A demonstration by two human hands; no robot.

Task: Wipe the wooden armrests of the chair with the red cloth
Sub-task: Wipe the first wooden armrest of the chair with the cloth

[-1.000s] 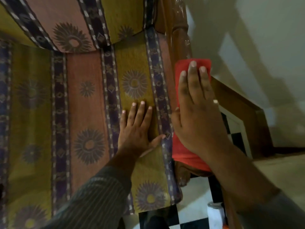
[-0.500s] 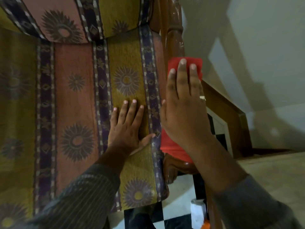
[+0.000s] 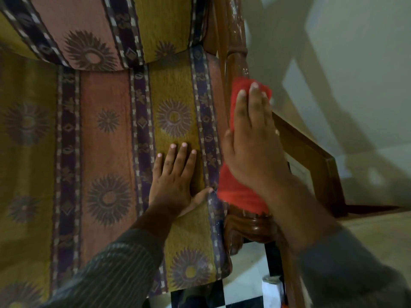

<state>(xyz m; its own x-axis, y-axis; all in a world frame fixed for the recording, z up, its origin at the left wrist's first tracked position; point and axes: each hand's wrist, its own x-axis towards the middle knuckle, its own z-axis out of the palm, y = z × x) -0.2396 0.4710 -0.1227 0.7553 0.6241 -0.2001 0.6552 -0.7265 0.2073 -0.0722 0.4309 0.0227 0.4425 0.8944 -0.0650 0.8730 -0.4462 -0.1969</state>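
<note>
The glossy brown wooden armrest (image 3: 235, 52) runs along the right side of the chair, ending in a carved front knob (image 3: 251, 227). A red cloth (image 3: 238, 194) lies draped along the armrest's top. My right hand (image 3: 253, 143) presses flat on the cloth, fingers stretched toward the chair's back, and hides most of the cloth's middle. My left hand (image 3: 175, 176) rests flat with fingers apart on the patterned seat cushion (image 3: 106, 130), just left of the armrest, holding nothing. The chair's other armrest is out of view.
A striped back cushion (image 3: 89, 34) with sun motifs leans at the top. To the right stand a wooden frame (image 3: 315, 161) and a pale wall (image 3: 355, 63). Below the seat is black-and-white checkered floor (image 3: 244, 294) with a small white object (image 3: 271, 290).
My right hand has slid the red cloth a little farther along the armrest toward the chair's back. My left hand stays planted on the seat. The view has shifted slightly.
</note>
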